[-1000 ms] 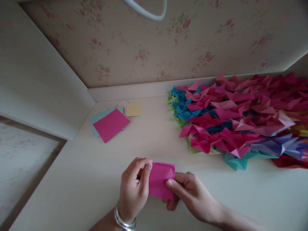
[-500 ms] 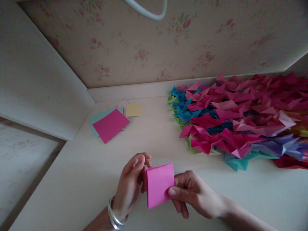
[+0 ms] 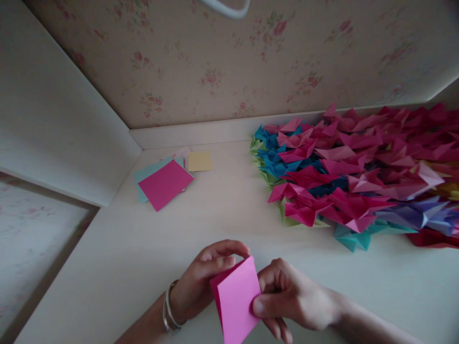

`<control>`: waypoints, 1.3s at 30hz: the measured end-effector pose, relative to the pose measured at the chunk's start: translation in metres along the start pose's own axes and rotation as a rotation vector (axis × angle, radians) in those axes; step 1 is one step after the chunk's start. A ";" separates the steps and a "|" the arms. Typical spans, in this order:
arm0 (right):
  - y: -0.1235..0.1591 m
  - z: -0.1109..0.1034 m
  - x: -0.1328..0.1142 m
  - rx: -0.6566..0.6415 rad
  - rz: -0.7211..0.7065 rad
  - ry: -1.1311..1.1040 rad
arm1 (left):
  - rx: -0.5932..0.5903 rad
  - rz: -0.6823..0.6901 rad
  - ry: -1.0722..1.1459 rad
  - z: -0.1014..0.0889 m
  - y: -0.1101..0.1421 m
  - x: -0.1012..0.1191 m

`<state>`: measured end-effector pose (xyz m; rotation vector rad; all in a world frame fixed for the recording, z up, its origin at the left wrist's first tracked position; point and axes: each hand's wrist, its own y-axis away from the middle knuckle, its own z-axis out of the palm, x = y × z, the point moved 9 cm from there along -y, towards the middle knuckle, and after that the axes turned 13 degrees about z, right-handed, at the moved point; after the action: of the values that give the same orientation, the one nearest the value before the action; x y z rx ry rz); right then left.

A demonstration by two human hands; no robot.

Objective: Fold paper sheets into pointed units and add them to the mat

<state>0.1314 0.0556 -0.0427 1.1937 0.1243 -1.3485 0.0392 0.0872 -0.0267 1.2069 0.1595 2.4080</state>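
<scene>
A folded sheet of bright pink paper (image 3: 238,300) is held up over the white table, its layers parted along the left side. My right hand (image 3: 290,296) pinches its right edge, thumb on the front face and fingers behind. At the upper left, my left hand (image 3: 208,274) curls around the paper with its index fingertip at the top corner. Its lower fingers are hidden behind the sheet. Two silver bangles (image 3: 169,308) circle my left wrist.
Folded paper shapes (image 3: 344,167) in pink, blue, green and purple crowd the right side of the table. At the back left lie a magenta sheet (image 3: 165,184), light blue paper (image 3: 143,174) and a small yellow square (image 3: 200,161). Behind stands a floral wall (image 3: 211,76).
The pink paper has tilted and dropped slightly, and its layers have spread apart on the left. My left hand has moved right, its index finger now at the top corner.
</scene>
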 end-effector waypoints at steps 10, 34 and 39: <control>0.000 -0.010 -0.010 0.052 -0.096 -0.159 | -0.035 0.205 -0.532 -0.004 0.000 0.013; 0.075 -0.010 -0.055 1.141 -0.971 0.925 | 0.340 0.652 -0.687 -0.023 0.019 0.044; 0.076 -0.023 -0.062 1.129 -0.915 0.676 | 0.170 0.580 -0.766 -0.012 0.016 0.038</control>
<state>0.1844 0.0962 0.0330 2.7656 0.4713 -1.7725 0.0045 0.0903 -0.0015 2.4221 -0.2639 2.1767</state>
